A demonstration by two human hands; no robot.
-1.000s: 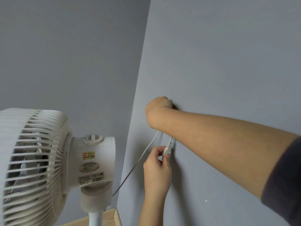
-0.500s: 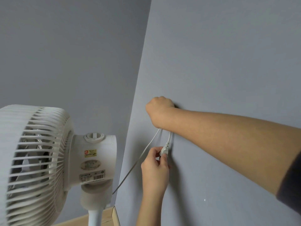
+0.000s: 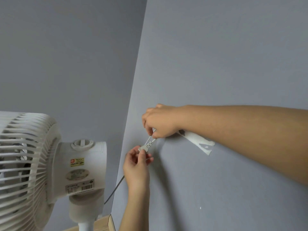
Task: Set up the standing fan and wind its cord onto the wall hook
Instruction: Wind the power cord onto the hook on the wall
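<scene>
A white standing fan (image 3: 50,172) stands at the lower left, its motor housing turned toward the wall. Its thin cord (image 3: 115,189) rises from behind the fan to my hands. My left hand (image 3: 136,165) pinches the white plug (image 3: 146,146) at the cord's end. My right hand (image 3: 160,122) pinches the cord just above the plug, against the grey wall. A white adhesive wall hook (image 3: 198,142) shows on the wall under my right wrist; part of it is hidden by the arm.
Two grey walls meet in a corner (image 3: 133,97) behind my hands. A strip of wooden floor and skirting (image 3: 103,224) shows beside the fan's pole (image 3: 85,227).
My right hand has come off the hook and dropped slightly, uncovering the white hook on the wall. It now pinches the cord near the plug. My left hand has stayed on the plug.
</scene>
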